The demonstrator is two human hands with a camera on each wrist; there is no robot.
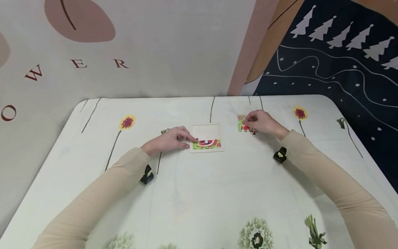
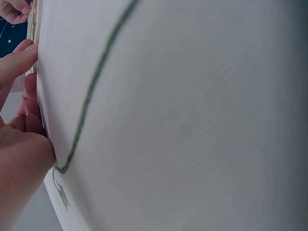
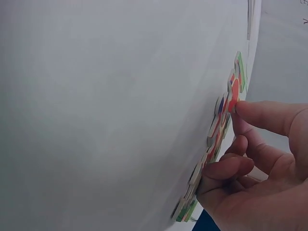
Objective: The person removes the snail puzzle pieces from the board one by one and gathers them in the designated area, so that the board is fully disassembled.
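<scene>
On the table lies a square puzzle tray [image 1: 206, 131] with a pale frame. Its lower part is filled by a strip of colourful puzzle pieces [image 1: 209, 144], red, blue and green; bare board shows above them. My left hand [image 1: 172, 140] rests at the tray's left side, the index finger stretched onto the strip's left end. To the right of the tray, my right hand [image 1: 263, 121] pinches a red and green puzzle piece [image 3: 235, 91] between thumb and fingers. More loose puzzle pieces [image 3: 185, 209] lie under and beside that hand, partly hidden by it.
A white tablecloth [image 1: 192, 186] printed with flowers and stems covers the table. Behind the far edge rises a pale wall covering [image 1: 171, 62] with letters, and a dark cloth [image 1: 326, 69] with white trees hangs at the right. Each wrist wears a small black device [image 1: 280, 155].
</scene>
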